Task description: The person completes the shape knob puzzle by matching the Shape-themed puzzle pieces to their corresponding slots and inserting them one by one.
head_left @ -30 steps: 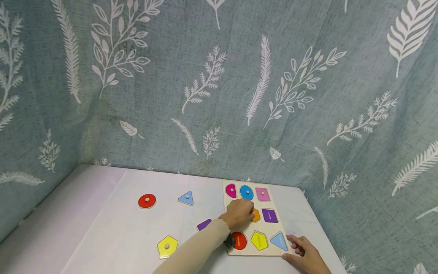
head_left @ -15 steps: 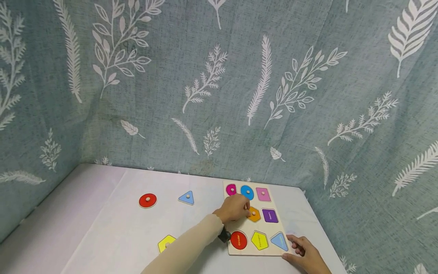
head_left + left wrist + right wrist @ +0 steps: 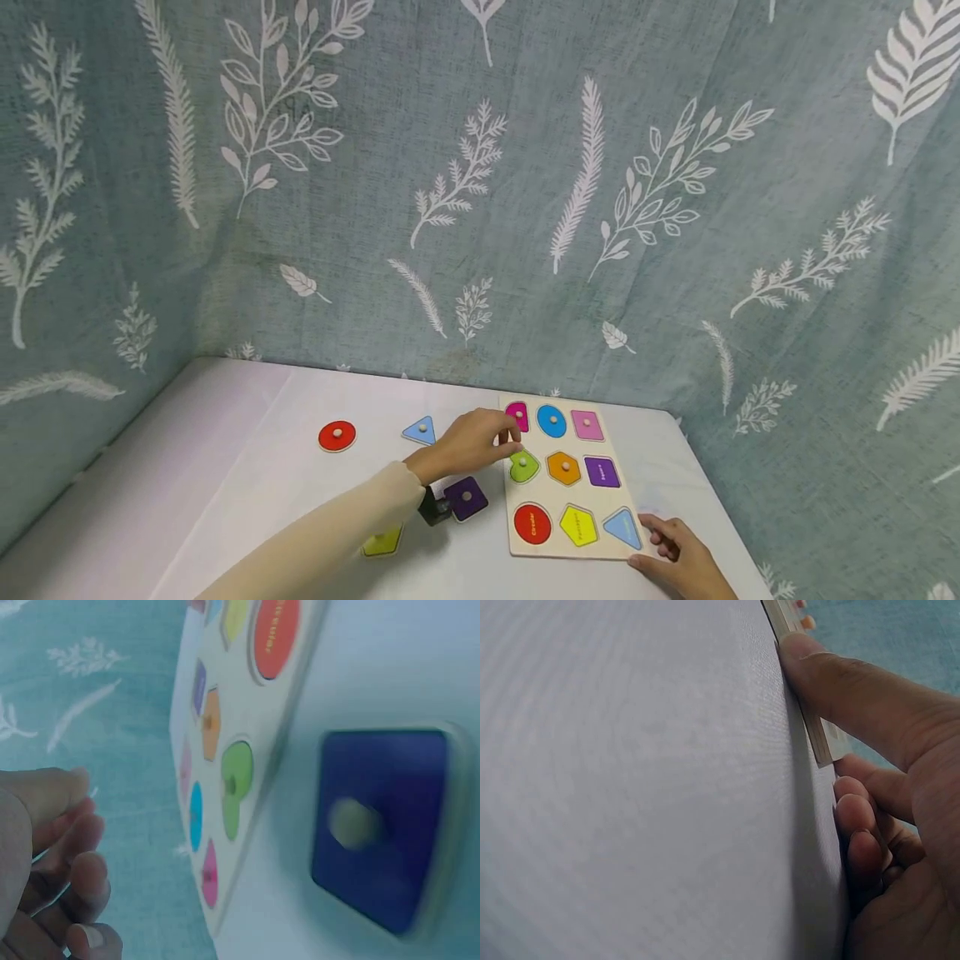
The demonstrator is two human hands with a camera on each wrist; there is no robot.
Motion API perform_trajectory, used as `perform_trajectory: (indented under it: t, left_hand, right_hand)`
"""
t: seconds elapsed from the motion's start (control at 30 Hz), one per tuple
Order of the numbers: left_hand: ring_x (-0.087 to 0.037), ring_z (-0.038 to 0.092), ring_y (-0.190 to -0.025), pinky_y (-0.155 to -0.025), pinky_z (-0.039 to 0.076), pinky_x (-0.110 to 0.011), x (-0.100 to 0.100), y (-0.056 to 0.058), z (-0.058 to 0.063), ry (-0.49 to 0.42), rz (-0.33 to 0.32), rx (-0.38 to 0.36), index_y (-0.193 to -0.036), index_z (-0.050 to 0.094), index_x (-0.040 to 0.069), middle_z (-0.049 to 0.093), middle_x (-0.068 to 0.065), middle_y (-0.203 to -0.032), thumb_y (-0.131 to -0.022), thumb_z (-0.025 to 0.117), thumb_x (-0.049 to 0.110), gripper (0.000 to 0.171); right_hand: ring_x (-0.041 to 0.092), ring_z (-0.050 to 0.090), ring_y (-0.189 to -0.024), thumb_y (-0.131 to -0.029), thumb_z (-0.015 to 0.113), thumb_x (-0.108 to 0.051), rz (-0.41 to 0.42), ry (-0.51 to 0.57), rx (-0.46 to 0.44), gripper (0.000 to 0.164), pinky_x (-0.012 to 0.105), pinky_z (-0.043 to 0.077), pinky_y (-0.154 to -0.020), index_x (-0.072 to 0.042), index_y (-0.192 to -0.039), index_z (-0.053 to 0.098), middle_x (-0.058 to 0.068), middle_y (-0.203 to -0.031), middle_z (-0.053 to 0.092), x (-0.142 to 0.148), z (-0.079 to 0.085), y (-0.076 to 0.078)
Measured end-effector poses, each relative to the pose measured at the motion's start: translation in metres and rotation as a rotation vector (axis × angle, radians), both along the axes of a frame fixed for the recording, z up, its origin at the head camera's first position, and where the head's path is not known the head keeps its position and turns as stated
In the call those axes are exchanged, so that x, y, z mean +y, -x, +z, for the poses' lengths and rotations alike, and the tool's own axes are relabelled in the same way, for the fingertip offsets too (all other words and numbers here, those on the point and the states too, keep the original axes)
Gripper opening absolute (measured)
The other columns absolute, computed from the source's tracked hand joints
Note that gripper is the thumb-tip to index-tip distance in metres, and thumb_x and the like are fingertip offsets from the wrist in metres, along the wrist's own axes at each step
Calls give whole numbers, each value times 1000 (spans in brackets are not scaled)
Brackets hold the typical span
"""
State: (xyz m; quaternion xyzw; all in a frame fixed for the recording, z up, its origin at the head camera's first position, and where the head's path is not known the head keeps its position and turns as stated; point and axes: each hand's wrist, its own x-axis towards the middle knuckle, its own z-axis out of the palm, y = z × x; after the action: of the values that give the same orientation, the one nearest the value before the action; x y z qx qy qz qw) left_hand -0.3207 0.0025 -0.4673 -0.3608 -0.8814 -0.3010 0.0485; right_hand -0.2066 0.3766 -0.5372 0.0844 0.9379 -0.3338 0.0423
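Observation:
My left hand (image 3: 463, 443), fingers loosely bent and holding nothing, hovers at the left edge of a wooden peg puzzle board (image 3: 561, 498). Near its fingertips lies the green heart piece (image 3: 531, 469), seated in the board. Seated too are the orange hexagon (image 3: 558, 472), blue oval (image 3: 551, 429), magenta piece (image 3: 514, 409) and pink square (image 3: 587, 433). Printed slots show for purple square, red circle, yellow pentagon and blue triangle. Under my left wrist lies a knobbed purple square piece (image 3: 405, 817). My right hand (image 3: 900, 772) pinches the board's near right corner between thumb and index finger.
Loose on the white table (image 3: 247, 483) lie a red circle piece (image 3: 328, 438), a blue triangle piece (image 3: 414, 433) and a yellow pentagon piece (image 3: 384, 543), partly behind the left sleeve. A leaf-patterned curtain (image 3: 360, 183) borders the table at the back and sides.
My left hand has moved left off the orange hexagon and green heart, which now show seated in the board. The right hand keeps its hold on the board's corner.

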Motion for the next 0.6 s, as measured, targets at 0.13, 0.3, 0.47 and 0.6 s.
perform_trajectory:
  t: [0.13, 0.3, 0.47, 0.6]
  left_hand:
    - [-9, 56, -73, -65, 46, -21, -24, -7, 0, -5, -21, 14, -99, 75, 19, 62, 14, -82, -97, 73, 27, 8]
    - [-5, 54, -68, -64, 47, -21, -48, -20, -4, -18, -65, -18, -101, 73, 20, 61, 16, -82, -98, 73, 26, 7]
    - [-1, 52, -67, -63, 48, -21, -66, -31, -10, -44, -88, -115, -103, 74, 17, 61, 17, -82, -97, 74, 27, 12]
    - [-2, 53, -66, -61, 48, -22, -76, -37, -17, -66, -97, -157, -104, 75, 13, 61, 17, -81, -94, 77, 26, 16]
  right_hand:
    - [18, 46, -85, -68, 94, -43, 3, -11, -4, 84, 26, 41, -68, -1, -134, 65, 3, -93, 45, -1, 1, 2]
    - [19, 47, -85, -68, 95, -42, -4, -12, -13, 84, 26, 42, -69, 1, -134, 65, 4, -92, 45, -2, 3, 1]
    - [18, 47, -85, -66, 95, -46, 1, -16, -17, 87, 26, 42, -68, 0, -134, 65, 4, -91, 45, -2, 2, 0]
    - [18, 46, -84, -67, 93, -51, 18, -15, -7, 89, 25, 40, -67, 0, -134, 64, 3, -92, 46, -2, 2, 0]
